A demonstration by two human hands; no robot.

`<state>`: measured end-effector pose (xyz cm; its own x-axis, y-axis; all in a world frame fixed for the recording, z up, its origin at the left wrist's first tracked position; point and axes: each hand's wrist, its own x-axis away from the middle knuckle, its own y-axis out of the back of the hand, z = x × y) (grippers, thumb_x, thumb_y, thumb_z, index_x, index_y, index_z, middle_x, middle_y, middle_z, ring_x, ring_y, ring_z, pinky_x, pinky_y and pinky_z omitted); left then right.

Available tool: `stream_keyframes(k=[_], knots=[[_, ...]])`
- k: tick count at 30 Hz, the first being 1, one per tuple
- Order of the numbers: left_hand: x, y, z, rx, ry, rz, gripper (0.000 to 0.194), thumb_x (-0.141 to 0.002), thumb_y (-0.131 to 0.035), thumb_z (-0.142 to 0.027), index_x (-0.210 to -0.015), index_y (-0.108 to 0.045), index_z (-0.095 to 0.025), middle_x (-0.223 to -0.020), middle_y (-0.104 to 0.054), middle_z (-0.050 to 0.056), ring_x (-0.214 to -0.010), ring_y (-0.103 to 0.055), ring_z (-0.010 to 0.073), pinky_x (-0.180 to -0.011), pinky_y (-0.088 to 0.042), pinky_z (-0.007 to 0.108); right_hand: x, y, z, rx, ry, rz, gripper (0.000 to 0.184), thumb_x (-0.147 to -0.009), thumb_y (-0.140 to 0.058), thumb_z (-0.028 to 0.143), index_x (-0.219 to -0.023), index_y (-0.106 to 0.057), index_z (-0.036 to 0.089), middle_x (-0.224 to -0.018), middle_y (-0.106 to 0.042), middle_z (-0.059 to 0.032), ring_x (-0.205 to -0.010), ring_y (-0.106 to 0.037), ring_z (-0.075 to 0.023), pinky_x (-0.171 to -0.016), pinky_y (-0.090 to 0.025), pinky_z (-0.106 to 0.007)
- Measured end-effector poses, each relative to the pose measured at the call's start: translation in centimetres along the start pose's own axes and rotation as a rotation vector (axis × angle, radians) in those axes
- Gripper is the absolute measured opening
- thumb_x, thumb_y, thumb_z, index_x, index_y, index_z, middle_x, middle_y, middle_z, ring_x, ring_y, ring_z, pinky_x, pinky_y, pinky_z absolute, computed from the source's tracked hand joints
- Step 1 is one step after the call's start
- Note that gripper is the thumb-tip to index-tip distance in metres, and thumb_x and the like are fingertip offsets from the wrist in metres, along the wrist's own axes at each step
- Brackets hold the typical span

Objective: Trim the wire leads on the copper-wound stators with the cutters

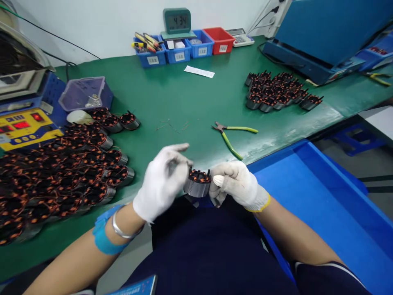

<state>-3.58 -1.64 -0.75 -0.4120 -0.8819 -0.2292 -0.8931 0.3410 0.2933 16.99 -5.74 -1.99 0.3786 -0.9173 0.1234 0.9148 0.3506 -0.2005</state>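
Grey stator (197, 188), between fingers (223, 169), left contact unclear

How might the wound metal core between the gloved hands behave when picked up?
The metal core is probably heavy for its size, given its solid metal wall. That smooth, shiny wall may be slippery. The exposed orange windings at its top could be fragile if knocked.

My left forearm (82, 250) and right forearm (294, 233) converge before my torso. My gloved left hand (166, 178), slightly blurred, extends one finger (180, 147) above a rounded gap; my gloved right hand (236, 184) is curled inward.
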Motion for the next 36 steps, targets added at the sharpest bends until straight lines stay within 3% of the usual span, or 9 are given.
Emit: stream_keyframes(k=[4, 7, 10, 14, 17, 23, 29, 32, 36], knots=[[-1.1, 0.5, -0.1, 0.295, 0.691, 0.555, 0.061, -0.087, -0.042, -0.071, -0.089, -0.064, -0.015, -0.067, -0.068, 0.009, -0.054, -0.066, 0.0207, -0.044, -0.053, 0.031, -0.2, -0.1, 0.9, 0.106, 0.003, -0.067, 0.030, -0.077, -0.066, 0.042, -0.062, -0.061, 0.016, -0.054, -0.061, -0.0008, -0.042, -0.056, -0.0099, -0.040, -0.047, -0.020], [-1.1, 0.9, -0.8, 0.346, 0.429, 0.359, 0.047, -0.075, -0.073, -0.054, -0.106, -0.063, -0.019, -0.106, -0.072, 0.011, -0.092, -0.071, 0.0252, -0.068, -0.061, 0.035, -0.4, -0.1, 0.4, 0.042, -0.047, -0.091, 0.031, -0.075, -0.067, 0.044, -0.063, -0.061, 0.016, -0.055, -0.063, -0.0012, -0.042, -0.055, -0.0100, -0.040, -0.047, -0.020], [-1.0, 1.1, -1.3, 0.365, 0.189, 0.135, 0.034, -0.081, -0.064, -0.056, -0.084, -0.066, -0.022, -0.115, -0.070, 0.008, -0.115, -0.063, 0.0279, -0.096, -0.055, 0.047, -0.6, -0.3, -0.1, -0.046, -0.074, -0.066, 0.031, -0.075, -0.066, 0.045, -0.064, -0.060, 0.017, -0.053, -0.061, -0.0003, -0.040, -0.054, -0.0102, -0.039, -0.045, -0.021], [-1.4, 1.3, -1.1, 0.347, 0.279, 0.305, 0.037, -0.090, -0.046, -0.051, -0.099, -0.066, -0.023, -0.099, -0.072, 0.007, -0.101, -0.067, 0.0259, -0.086, -0.058, 0.045, -1.1, -0.5, 0.2, 0.074, -0.028, -0.037, 0.028, -0.078, -0.062, 0.042, -0.065, -0.060, 0.017, -0.053, -0.058, 0.0007, -0.042, -0.053, -0.0101, -0.041, -0.044, -0.021], [-1.6, 1.1, -0.1, 0.003, 0.257, 0.486, 0.048, -0.081, -0.062, -0.042, -0.123, -0.058, -0.019, -0.105, -0.070, 0.007, -0.093, -0.068, 0.0239, -0.082, -0.058, 0.038, -2.1, -0.2, 0.6, 0.323, 0.038, -0.040, 0.026, -0.079, -0.061, 0.038, -0.064, -0.061, 0.016, -0.052, -0.057, 0.0003, -0.046, -0.052, -0.0101, -0.044, -0.042, -0.021], [-1.5, -0.2, 2.4, -0.638, -0.228, 0.141, 0.058, -0.081, -0.061, -0.023, -0.136, -0.045, -0.015, -0.123, -0.058, 0.014, -0.112, -0.059, 0.0245, -0.098, -0.050, 0.039, -3.6, 1.6, 0.5, 0.310, -0.077, -0.227, 0.028, -0.077, -0.060, 0.043, -0.067, -0.059, 0.016, -0.061, -0.063, -0.0037, -0.046, -0.051, -0.0105, -0.045, -0.045, -0.023], [-2.3, 0.8, 2.9, -0.875, 0.050, 0.087, 0.049, -0.076, -0.069, -0.044, -0.118, -0.060, -0.020, -0.110, -0.056, 0.009, -0.098, -0.061, 0.0261, -0.081, -0.053, 0.039, -2.4, 8.6, 1.4, 1.075, 0.187, -0.625, 0.060, -0.076, -0.061, 0.057, -0.115, -0.063, 0.012, -0.118, -0.064, -0.0202, -0.102, -0.065, -0.0334, -0.087, -0.053, -0.048], [-2.5, 1.1, 2.4, -0.854, 0.106, 0.042, 0.038, -0.078, -0.064, -0.047, -0.104, -0.063, -0.020, -0.111, -0.059, 0.007, -0.098, -0.062, 0.0247, -0.080, -0.052, 0.036, -2.2, 12.2, 1.4, 1.575, 0.070, -0.505, 0.116, -0.051, -0.077, 0.061, -0.145, -0.039, 0.003, -0.150, -0.035, -0.0292, -0.137, -0.035, -0.0485, -0.107, -0.037, -0.059], [-2.6, 1.0, 2.3, -0.834, 0.128, 0.042, 0.015, -0.085, -0.054, -0.030, -0.093, -0.062, -0.020, -0.103, -0.065, 0.005, -0.092, -0.063, 0.0220, -0.078, -0.049, 0.035, -1.9, 13.5, 1.5, 1.746, -0.119, -0.314, 0.108, -0.062, -0.068, 0.063, -0.148, -0.036, 0.007, -0.148, -0.040, -0.0261, -0.135, -0.040, -0.0446, -0.102, -0.043, -0.055]])
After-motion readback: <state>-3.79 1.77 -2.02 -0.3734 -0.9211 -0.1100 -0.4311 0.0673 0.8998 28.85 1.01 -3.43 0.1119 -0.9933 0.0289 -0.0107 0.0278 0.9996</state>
